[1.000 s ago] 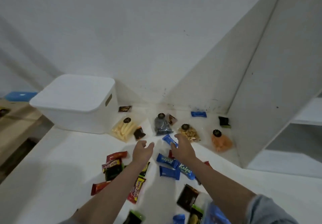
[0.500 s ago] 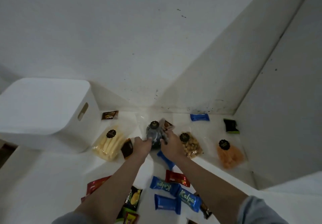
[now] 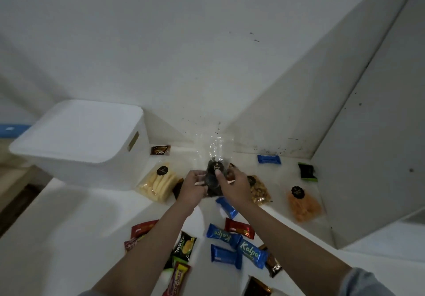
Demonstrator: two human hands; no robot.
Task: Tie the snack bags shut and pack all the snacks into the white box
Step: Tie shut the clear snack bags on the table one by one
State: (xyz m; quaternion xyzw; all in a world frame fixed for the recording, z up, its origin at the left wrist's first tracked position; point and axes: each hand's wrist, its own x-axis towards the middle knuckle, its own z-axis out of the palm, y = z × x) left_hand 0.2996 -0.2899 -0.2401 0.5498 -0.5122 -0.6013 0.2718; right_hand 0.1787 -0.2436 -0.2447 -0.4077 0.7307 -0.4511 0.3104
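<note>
White box (image 3: 76, 134); blue Kalpa wrappers (image 3: 249, 248); yellow snack bag (image 3: 158, 184); orange snack bag (image 3: 302, 204).

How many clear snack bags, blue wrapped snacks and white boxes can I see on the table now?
Clear plastic snack bags with black round stickers: 4, one of them held between the left hand and the right hand
Blue foil snack wrappers: 5
White plastic box with lid: 1
Total: 10
</note>
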